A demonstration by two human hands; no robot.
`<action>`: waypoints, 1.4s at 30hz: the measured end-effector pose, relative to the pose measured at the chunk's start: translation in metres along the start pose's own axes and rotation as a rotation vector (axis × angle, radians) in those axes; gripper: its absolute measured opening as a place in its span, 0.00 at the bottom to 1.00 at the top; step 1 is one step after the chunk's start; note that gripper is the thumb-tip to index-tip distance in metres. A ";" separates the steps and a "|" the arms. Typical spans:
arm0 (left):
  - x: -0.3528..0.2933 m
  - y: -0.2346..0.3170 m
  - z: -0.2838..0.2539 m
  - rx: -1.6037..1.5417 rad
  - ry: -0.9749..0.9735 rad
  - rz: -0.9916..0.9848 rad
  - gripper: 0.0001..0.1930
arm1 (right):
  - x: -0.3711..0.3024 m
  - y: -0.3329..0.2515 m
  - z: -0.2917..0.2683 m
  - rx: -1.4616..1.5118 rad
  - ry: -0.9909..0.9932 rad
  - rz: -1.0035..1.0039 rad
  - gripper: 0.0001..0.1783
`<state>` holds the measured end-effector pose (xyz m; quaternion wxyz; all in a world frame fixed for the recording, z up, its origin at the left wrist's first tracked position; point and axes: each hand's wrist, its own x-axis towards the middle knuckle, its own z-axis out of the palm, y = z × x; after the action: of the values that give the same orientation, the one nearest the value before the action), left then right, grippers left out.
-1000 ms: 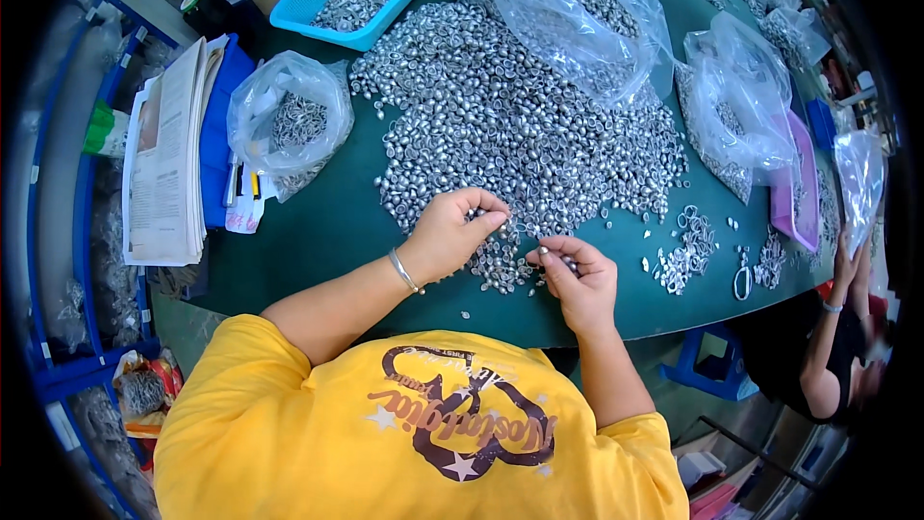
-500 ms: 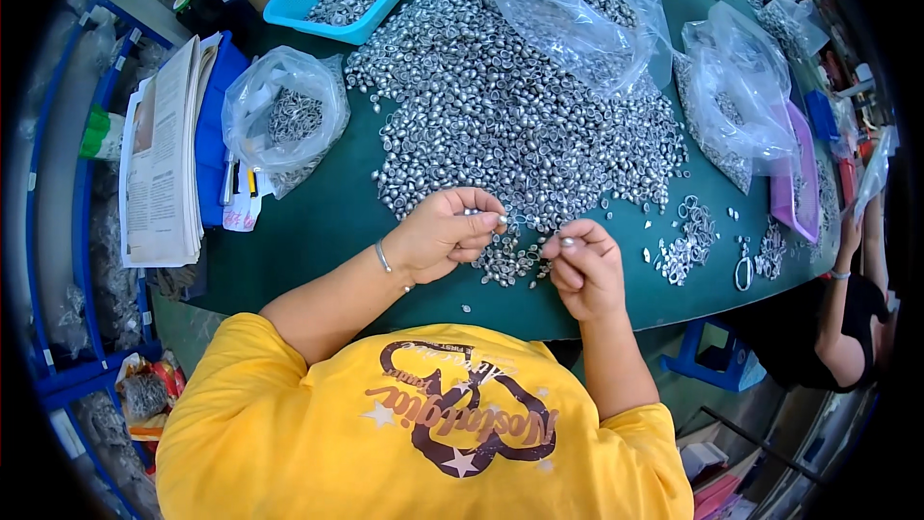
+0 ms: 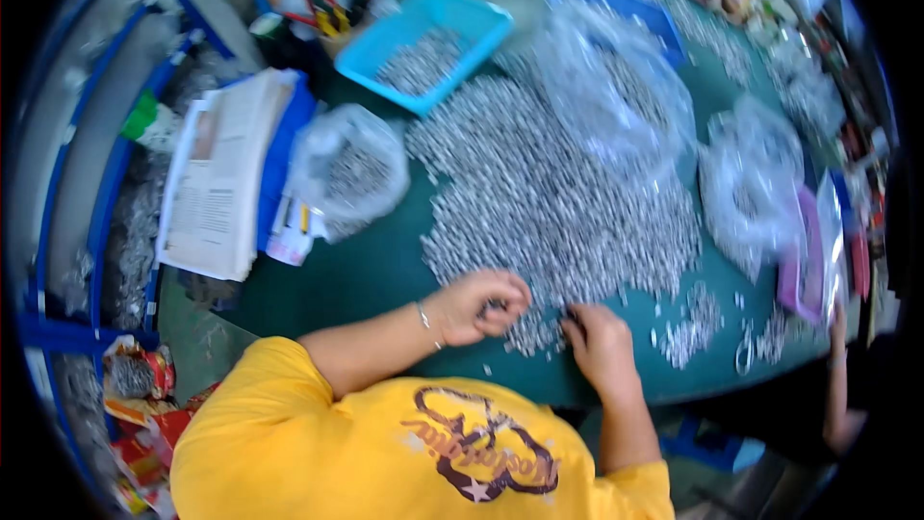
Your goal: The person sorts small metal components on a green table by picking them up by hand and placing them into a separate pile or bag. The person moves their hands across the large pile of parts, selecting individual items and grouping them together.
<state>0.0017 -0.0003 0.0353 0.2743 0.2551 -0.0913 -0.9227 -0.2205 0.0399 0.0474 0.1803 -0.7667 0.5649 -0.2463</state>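
A broad heap of small silver-grey metal pieces (image 3: 568, 202) covers the middle of the green table, smeared by motion. At its near edge lies a smaller cluster of the same pieces (image 3: 527, 332). My left hand (image 3: 472, 308), a bangle on its wrist, is closed just left of that cluster. Something dark and greyish shows inside its curled fingers, too blurred to name. On the cluster's right side my right hand (image 3: 602, 342) points its bent fingers down at the pieces. Its thumb and forefinger are drawn together, and whatever lies between them is hidden.
Left of the heap stand a clear bag of metal pieces (image 3: 348, 169) and stacked papers (image 3: 226, 173). Behind are a turquoise tray (image 3: 491, 24) and a large plastic bag (image 3: 616, 106). Rightward lie another bag (image 3: 751, 173), a purple tray (image 3: 801, 279) and a co-worker's arm (image 3: 839, 376).
The view has shifted, so the table sits lower and blurs. My left fingers have curled in from their pinch on a small silver piece. My right hand has turned fingers-down to the cluster.
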 end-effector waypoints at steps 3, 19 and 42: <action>0.002 0.000 0.003 0.014 -0.024 0.010 0.05 | -0.007 -0.006 -0.008 -0.069 -0.078 0.070 0.08; 0.001 -0.016 0.018 1.126 0.103 0.609 0.10 | 0.010 -0.027 0.007 1.265 -0.249 0.649 0.06; -0.012 -0.002 0.027 0.160 0.181 0.458 0.10 | 0.017 -0.017 0.009 2.117 -0.476 0.642 0.08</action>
<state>-0.0046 0.0088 0.0632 0.4619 0.3303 -0.1946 -0.7998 -0.1979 0.0287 0.0520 0.8966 -0.0753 0.1943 -0.3907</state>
